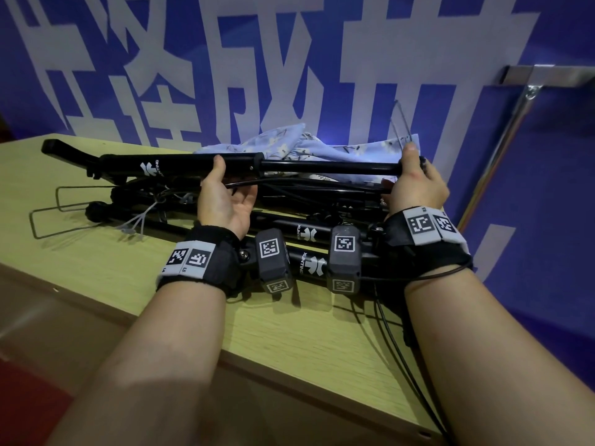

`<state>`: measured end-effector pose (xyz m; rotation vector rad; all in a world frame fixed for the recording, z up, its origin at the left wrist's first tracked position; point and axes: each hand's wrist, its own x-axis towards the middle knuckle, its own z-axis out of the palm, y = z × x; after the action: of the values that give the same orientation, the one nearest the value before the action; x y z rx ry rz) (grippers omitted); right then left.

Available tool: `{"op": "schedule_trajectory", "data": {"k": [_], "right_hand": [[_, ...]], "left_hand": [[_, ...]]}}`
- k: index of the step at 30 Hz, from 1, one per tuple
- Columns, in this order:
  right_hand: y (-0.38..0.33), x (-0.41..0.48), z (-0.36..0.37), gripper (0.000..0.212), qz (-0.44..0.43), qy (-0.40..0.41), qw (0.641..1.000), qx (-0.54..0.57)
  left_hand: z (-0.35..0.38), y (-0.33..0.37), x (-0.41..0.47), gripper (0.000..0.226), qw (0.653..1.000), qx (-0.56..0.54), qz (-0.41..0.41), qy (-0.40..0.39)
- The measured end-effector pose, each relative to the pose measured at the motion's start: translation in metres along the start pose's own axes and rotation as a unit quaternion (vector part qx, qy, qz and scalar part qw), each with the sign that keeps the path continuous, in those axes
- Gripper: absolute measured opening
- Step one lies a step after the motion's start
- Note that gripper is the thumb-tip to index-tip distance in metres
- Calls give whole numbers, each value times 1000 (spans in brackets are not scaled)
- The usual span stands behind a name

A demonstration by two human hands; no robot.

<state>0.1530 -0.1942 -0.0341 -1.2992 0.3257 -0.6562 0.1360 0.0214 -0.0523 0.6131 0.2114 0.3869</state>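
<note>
Two-handed hold on a pole, seen from the head camera. In the lower frame we see both bare forearms reaching up and away from us, each wrist wrapped in a black band carrying printed square markers. Two dark marker blocks (273, 255) hang between the wrists.

Above the bands, the left hand (225, 201) lies palm-up at centre frame. Its thumb is laid over the black pole (322, 167) and its fingers pass behind it, so we read it as gripping the pole near mid-length. At centre right, the right hand (415, 188) is closed round the thinner right end of the same pole, thumb pointing up.

The pole runs nearly level across the middle of the frame, held just above a bundle of further black stand legs (309, 235). These lie on the pale wooden surface (96, 268). A thin black cable (396, 342) trails from the bundle toward the lower right.

At the left, two wire loops (64, 217) rest on the surface beside the legs' rubber feet. Behind the pole lies a crumpled blue floral cloth (289, 143). Farthest back stands a blue banner (563, 156) with large white characters. A metal bracket (547, 75) shows at upper right.
</note>
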Motion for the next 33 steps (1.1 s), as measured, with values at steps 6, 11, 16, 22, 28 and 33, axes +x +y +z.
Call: {"op": "schedule_trajectory", "data": {"k": [6,11,16,22,28,33], "right_hand": [[-2,-3,-1,44,15,20,1000,14],[-8,-8,-1,41,6,11,1000,-5],[-9,-13,5,38,18,-31,999,10],[-9,-17,9,35,67,-90,991,68],[-8,-19,14,29,73,-156,985,29],[-8,-27,21,28,87,-203,975,36]], "left_hand": [[2,0,-2,40,1000,10,10,5],[1,0,1,46,1000,12,14,0],[3,-4,1,42,997,57,17,-51],[4,-6,1,33,990,95,-4,-106],[7,-8,-2,24,985,110,-18,-134],[7,-10,-3,23,982,125,-22,-141]]}}
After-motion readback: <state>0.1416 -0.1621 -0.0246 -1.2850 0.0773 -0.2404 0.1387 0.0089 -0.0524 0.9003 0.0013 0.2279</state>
